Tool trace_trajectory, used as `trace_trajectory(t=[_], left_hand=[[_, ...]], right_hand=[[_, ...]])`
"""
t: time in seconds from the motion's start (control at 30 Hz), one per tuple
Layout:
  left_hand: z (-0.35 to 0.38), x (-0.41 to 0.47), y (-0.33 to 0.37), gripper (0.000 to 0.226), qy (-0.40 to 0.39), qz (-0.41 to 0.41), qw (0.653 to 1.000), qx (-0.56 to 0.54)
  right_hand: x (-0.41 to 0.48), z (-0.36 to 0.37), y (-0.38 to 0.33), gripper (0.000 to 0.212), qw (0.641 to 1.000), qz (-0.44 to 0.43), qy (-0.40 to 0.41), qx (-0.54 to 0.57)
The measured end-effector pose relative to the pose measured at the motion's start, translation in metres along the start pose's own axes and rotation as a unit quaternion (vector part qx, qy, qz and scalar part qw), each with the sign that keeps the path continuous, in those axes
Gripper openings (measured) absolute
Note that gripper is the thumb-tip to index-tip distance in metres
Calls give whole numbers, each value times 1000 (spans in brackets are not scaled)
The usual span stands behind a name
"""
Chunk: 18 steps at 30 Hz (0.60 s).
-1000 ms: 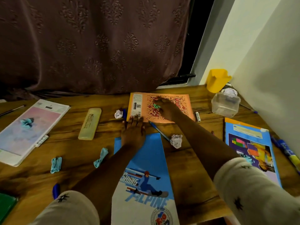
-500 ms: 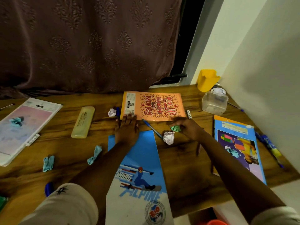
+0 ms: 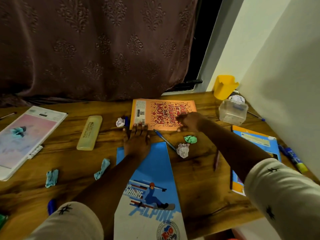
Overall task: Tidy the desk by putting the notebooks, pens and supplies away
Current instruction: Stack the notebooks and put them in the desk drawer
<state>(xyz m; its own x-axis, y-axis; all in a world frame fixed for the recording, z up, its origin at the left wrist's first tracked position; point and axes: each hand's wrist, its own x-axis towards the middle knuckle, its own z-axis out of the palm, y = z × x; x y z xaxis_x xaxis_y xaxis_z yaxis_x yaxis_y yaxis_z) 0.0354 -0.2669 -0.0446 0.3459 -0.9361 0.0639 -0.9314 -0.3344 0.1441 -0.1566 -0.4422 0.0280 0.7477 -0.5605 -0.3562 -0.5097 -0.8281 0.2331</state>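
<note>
At the far left of the desk (image 3: 199, 187), a pink notebook (image 3: 31, 135) was seen lying flat with a teal paper scrap (image 3: 17, 131) left on its cover; it had not been put away. Just beside it a yellow pencil case (image 3: 89, 132) lay closed.

In the middle, a blue notebook (image 3: 150, 179) was laid lengthwise toward the person. The left hand (image 3: 137, 141) was spread flat over its far end, fingers straight and nothing held. Its fingertips touched the near edge of the orange notebook (image 3: 162, 115), which it was judged to be steadying against sliding. A blue pen (image 3: 164, 139) lay slantwise between the two hands, near a green paper ball (image 3: 190, 139) and a white paper ball (image 3: 183, 149).

The right hand (image 3: 189, 122) was set on the orange notebook's near right corner, fingers bent and thumb at the edge. Whether the cover was pinched or only touched could not be told. The placement was judged to suit drawing that notebook toward the blue one for stacking.

Further right stood a clear box (image 3: 232, 111) and, in the back corner, a yellow cup (image 3: 225, 87), judged a likely home for pens. A fourth notebook (image 3: 256, 141) was partly hidden by the right forearm, and markers (image 3: 292, 158) lay along the desk's right edge.
</note>
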Motion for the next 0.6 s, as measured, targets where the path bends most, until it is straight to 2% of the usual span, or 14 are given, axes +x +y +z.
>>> trace_trajectory(t=[0.07,0.13,0.27,0.33,0.4,0.47,0.53,0.6], left_hand=[[-2,0,1,55,-1,0,1000,-2],[-3,0,2,54,-4,-1,1000,-13],[-13,7,3,52,-9,15,1000,17],[-27,18,4,50,-11,19,999,27],[-45,32,7,48,0,36,999,21],[-65,45,15,44,23,71,997,-6],[-87,57,24,37,37,84,996,-17],[-110,65,30,33,51,80,995,-7]], right_hand=[[-4,-5,-5,52,996,-43,-9,-74],[-6,-5,-12,39,994,-63,10,-88],[-14,-17,-26,27,999,-8,17,-44],[-11,-24,-24,25,997,34,28,-62],[-12,-39,-19,28,995,45,78,-42],[-15,-58,-16,29,985,29,152,-77],[-22,-77,-13,28,957,-18,259,-131],[-26,-90,-9,31,920,-14,354,-169]])
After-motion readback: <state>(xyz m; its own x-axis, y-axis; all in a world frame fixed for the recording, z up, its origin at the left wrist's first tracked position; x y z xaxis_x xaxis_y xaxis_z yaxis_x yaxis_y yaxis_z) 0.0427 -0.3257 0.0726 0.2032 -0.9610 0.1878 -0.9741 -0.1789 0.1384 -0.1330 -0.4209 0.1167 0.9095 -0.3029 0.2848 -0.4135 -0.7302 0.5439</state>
